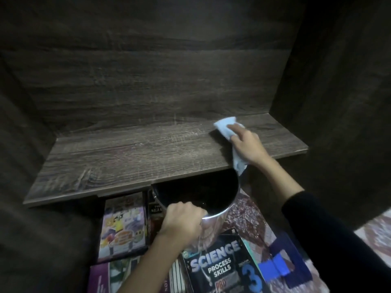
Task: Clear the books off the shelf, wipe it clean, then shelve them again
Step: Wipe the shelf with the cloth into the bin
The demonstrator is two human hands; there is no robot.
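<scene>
Pale blue cloth point(224, 125), soft and limp, lies at the right rear of the wood-grain shelf point(127, 157) under the right hand point(247, 144), whose fingers curl over it; it is best bunched beneath the palm. The left hand point(182, 220) grips a steel pot point(215, 220) by its rim. The books point(220, 265) lie on the floor, stiff and probably weighty, best taken by the spine.
</scene>
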